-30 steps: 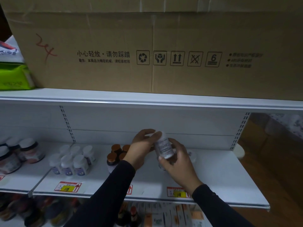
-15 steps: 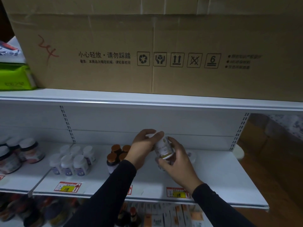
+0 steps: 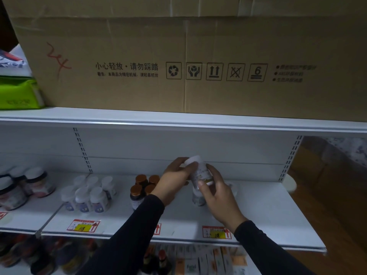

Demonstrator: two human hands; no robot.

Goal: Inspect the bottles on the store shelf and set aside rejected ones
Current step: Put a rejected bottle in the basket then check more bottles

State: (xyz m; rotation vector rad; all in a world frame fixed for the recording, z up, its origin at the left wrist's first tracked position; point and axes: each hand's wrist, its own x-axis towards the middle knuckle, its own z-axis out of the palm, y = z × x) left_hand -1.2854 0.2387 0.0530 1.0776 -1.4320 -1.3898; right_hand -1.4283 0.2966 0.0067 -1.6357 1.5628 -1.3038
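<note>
At the centre of the frame, a person in dark sleeves held a white-capped bottle (image 3: 200, 171) tilted above the white store shelf (image 3: 268, 211), the left hand (image 3: 174, 182) curled around its cap end and the right hand (image 3: 217, 192) gripping its lower body with thumb and fingers. Directly below the raised bottle, another pale bottle (image 3: 197, 197) stood on the shelf, partly hidden by the right hand. Just left of the left wrist stood a cluster of copper-capped dark bottles (image 3: 142, 186), and farther left a group of white-capped bottles (image 3: 89, 195). The right half of the shelf lay bare out to its corner at lower right, where red-and-yellow price tags (image 3: 216, 232) lined the front edge. A large cardboard box (image 3: 178, 56) filled the upper frame, resting on the shelf above and closing in the headroom over the hands.
</note>
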